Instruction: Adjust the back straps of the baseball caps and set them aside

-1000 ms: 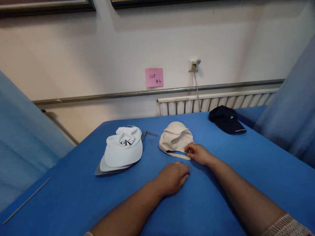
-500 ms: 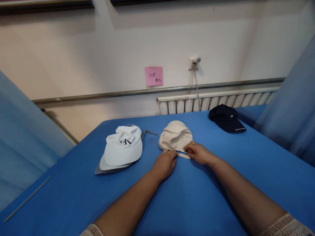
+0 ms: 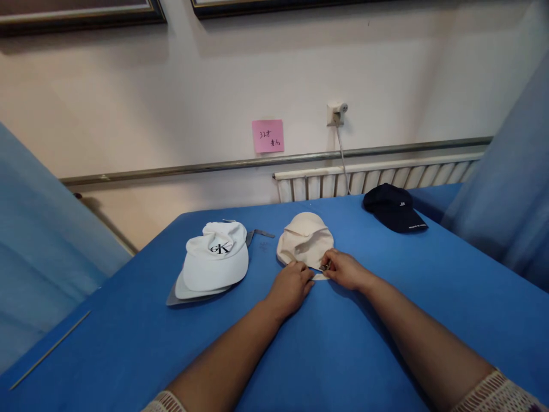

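Note:
A beige baseball cap lies on the blue-covered table with its back strap toward me. My left hand is closed on the strap at the cap's lower edge. At the strap's right end, my right hand pinches a small metal buckle. The fingertips of both hands are close together, and part of the strap is hidden under them.
Stacked to the left are a white cap with black letters and grey caps beneath. A navy cap sits at the back right. A thin stick lies near the left edge. Blue curtains hang on both sides; a radiator stands behind.
My left fingers have shifted slightly right along the strap, so less of it shows. The right hand stays at the buckle, and the cap's crown has changed shape a little.

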A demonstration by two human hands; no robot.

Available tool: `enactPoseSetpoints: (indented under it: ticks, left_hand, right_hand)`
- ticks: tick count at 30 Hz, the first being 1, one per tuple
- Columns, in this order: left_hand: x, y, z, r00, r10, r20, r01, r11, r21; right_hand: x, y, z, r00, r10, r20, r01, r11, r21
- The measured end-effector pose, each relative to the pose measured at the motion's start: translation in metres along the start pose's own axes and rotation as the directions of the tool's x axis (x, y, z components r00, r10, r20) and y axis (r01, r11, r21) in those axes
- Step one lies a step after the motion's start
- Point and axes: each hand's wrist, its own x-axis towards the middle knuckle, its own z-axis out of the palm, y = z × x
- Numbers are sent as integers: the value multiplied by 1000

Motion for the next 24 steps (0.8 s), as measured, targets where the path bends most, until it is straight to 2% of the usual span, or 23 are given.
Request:
enactPoseSetpoints:
  ticks: [8, 19, 24]
  left_hand:
    - [-1, 3, 0, 998, 40, -39, -37, 997, 61]
    - [-2, 1, 3, 998, -2, -70, 2, 1000, -3]
    - [-5, 2, 3, 998, 12, -65, -19, 994, -107]
  right_hand:
    - [0, 3, 0, 995, -96, 35, 98, 994, -53]
    - [-1, -1, 0, 994, -108, 5, 108, 990, -91]
    - [-2, -2, 1, 996, -91, 11, 92, 993, -77]
